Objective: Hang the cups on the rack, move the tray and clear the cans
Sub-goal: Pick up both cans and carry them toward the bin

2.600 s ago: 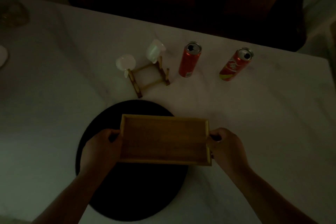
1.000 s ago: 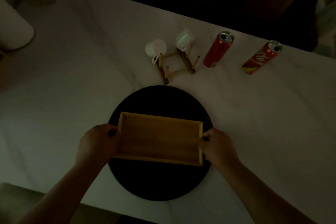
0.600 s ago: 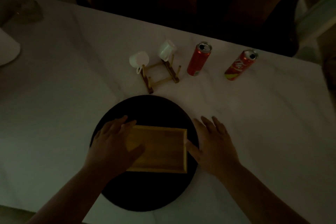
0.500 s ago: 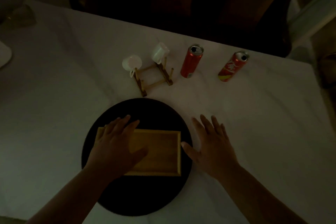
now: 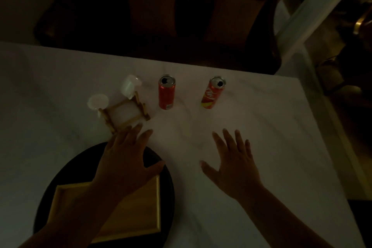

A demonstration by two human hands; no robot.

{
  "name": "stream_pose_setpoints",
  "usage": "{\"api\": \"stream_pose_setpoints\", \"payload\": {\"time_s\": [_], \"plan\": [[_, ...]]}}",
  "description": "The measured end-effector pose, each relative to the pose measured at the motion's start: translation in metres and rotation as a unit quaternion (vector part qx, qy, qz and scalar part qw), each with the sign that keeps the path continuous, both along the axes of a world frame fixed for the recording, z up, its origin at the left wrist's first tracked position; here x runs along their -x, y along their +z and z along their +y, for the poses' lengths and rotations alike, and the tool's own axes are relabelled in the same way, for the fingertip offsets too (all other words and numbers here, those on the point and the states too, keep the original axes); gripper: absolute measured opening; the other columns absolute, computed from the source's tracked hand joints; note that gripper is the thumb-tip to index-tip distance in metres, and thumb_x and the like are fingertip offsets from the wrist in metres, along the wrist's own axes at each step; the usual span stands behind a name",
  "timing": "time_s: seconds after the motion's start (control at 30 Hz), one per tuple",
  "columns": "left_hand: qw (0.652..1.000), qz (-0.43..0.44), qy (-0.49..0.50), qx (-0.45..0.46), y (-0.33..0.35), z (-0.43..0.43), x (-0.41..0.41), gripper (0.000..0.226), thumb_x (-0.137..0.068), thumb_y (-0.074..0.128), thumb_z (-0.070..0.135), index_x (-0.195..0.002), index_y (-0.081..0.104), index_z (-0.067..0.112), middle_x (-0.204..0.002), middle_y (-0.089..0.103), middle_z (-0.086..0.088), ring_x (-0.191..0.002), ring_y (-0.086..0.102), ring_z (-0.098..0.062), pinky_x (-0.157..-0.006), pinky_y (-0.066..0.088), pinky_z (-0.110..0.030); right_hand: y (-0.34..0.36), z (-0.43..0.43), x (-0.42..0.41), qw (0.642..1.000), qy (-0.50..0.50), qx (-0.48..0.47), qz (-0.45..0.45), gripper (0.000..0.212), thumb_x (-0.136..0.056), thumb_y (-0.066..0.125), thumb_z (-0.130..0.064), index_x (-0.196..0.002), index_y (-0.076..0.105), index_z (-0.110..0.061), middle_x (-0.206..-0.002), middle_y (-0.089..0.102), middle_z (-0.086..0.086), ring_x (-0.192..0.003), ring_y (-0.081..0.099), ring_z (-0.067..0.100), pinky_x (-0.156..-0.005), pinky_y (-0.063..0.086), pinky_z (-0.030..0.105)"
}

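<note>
The scene was dim. A pale marbled surface (image 5: 261,127) filled most of the view, with dark chairs (image 5: 153,6) beyond its far edge at twelve o'clock.

The wooden tray (image 5: 138,213) lay flat at about seven o'clock, resting on a round black mat (image 5: 169,191) near the person's edge of the surface. Neither hand held it. The left forearm crossed above the tray's left part and hid it.

The left hand (image 5: 124,161) was released, palm down, fingers spread and pointing toward twelve o'clock, hovering over the far rim of the mat. Its fingertips (image 5: 138,127) reached close to the near end of the wooden rack (image 5: 124,112); whether they touched it could not be told. The right hand (image 5: 235,163) was likewise released, palm down with fingers splayed, over bare surface at about four o'clock from the cans, holding nothing.

The rack stood at about ten o'clock from the middle of the view. Two white cups hung on it: one cup (image 5: 98,101) at its left end and a second cup (image 5: 129,86) at its far right corner, tipped on a peg.

Just beside the rack, at its three o'clock, the left red can (image 5: 166,94) stood upright with its top opened. The right red can (image 5: 212,94), also opened, stood well apart from the first, farther toward three o'clock, beyond the right hand's fingers.
</note>
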State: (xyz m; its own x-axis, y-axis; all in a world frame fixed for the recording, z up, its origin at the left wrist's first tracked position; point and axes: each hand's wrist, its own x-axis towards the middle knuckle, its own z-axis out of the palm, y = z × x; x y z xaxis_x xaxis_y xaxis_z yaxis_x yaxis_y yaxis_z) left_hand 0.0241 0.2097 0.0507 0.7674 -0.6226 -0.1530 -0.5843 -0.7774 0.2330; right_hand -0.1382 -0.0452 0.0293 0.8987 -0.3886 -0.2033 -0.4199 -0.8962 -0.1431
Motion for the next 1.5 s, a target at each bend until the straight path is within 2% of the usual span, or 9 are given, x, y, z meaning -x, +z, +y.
{"api": "stream_pose_setpoints", "payload": {"time_s": [0.17,0.5,0.63,0.77,0.97,1.2,1.33,1.43,1.5], "plan": [[0.999,-0.043,-0.007,0.008,0.006,-0.041,-0.025,0.100,-0.076,0.046,0.087,-0.150,0.044,0.020,-0.150,0.050,-0.012,-0.142,0.039,-0.036,-0.111,0.038,-0.058,0.003,-0.043,-0.012,1.000,-0.029,0.009,-0.005,0.101,-0.086,0.020,-0.092,-0.167,0.008,-0.034,-0.177,0.007,0.004,-0.162,-0.010,0.033,-0.129,-0.001,0.057],[0.996,-0.079,0.028,0.039,0.012,-0.097,-0.090,0.115,-0.070,0.044,0.090,-0.156,0.030,0.015,-0.160,0.038,-0.018,-0.145,0.036,-0.042,-0.113,0.036,-0.062,0.004,-0.110,-0.071,0.996,-0.073,0.010,-0.044,0.110,-0.081,0.022,-0.096,-0.167,0.006,-0.028,-0.177,0.010,0.006,-0.162,-0.004,0.033,-0.129,0.006,0.057],[0.992,-0.075,0.049,0.087,0.013,-0.118,-0.104,0.113,-0.065,0.062,0.080,-0.154,0.035,0.014,-0.156,0.044,-0.019,-0.141,0.041,-0.042,-0.109,0.038,-0.060,-0.002,-0.123,-0.098,0.994,-0.090,-0.025,-0.060,0.116,-0.078,0.031,-0.097,-0.166,0.002,-0.026,-0.176,0.013,0.006,-0.162,0.004,0.031,-0.130,0.013,0.054],[0.992,-0.046,0.050,0.102,0.007,-0.129,-0.119,0.113,-0.067,0.079,0.072,-0.155,0.034,0.018,-0.156,0.044,-0.016,-0.137,0.046,-0.043,-0.106,0.043,-0.058,-0.009,-0.130,-0.118,0.986,-0.111,-0.088,-0.089,0.123,-0.071,0.048,-0.094,-0.165,0.007,-0.026,-0.172,0.024,0.005,-0.158,0.020,0.029,-0.124,0.025,0.046],[0.993,-0.021,0.051,0.104,-0.013,-0.147,-0.141,0.112,-0.065,0.085,0.065,-0.155,0.033,0.023,-0.147,0.051,-0.016,-0.124,0.055,-0.044,-0.094,0.051,-0.060,-0.022,-0.142,-0.139,0.966,-0.155,-0.171,-0.111,0.127,-0.060,0.058,-0.090,-0.163,0.013,-0.033,-0.168,0.033,-0.001,-0.152,0.032,0.024,-0.117,0.038,0.047],[0.986,0.023,0.082,0.140,-0.029,-0.151,-0.150,0.106,-0.065,0.091,0.054,-0.152,0.033,0.033,-0.144,0.053,-0.014,-0.119,0.059,-0.042,-0.092,0.050,-0.055,-0.035,-0.140,-0.155,0.939,-0.176,-0.235,-0.179,0.107,-0.069,0.089,-0.061,-0.156,0.033,-0.032,-0.149,0.056,-0.002,-0.135,0.054,0.020,-0.105,0.049,0.043],[0.982,0.042,0.088,0.159,-0.034,-0.147,-0.152,0.103,-0.066,0.091,0.050,-0.150,0.032,0.038,-0.143,0.055,-0.012,-0.116,0.062,-0.039,-0.087,0.057,-0.052,-0.037,-0.136,-0.160,0.930,-0.187,-0.241,-0.206,0.089,-0.070,0.089,-0.060,-0.143,0.045,-0.035,-0.135,0.062,-0.008,-0.120,0.060,0.017,-0.094,0.055,0.044],[0.978,0.060,0.101,0.172,-0.032,-0.146,-0.151,0.101,-0.064,0.092,0.049,-0.146,0.034,0.039,-0.139,0.059,-0.010,-0.110,0.064,-0.037,-0.077,0.060,-0.053,-0.037,-0.133,-0.162,0.925,-0.186,-0.242,-0.228,0.073,-0.073,0.087,-0.059,-0.132,0.051,-0.036,-0.123,0.062,-0.017,-0.109,0.061,0.010,-0.083,0.053,0.035],[0.977,0.060,0.099,0.180,-0.031,-0.145,-0.147,0.101,-0.062,0.094,0.047,-0.144,0.037,0.034,-0.134,0.062,-0.011,-0.110,0.065,-0.035,-0.084,0.057,-0.049,-0.037,-0.130,-0.163,0.923,-0.185,-0.241,-0.235,0.067,-0.075,0.085,-0.060,-0.128,0.052,-0.037,-0.117,0.060,-0.021,-0.105,0.061,0.007,-0.078,0.050,0.030]]}}
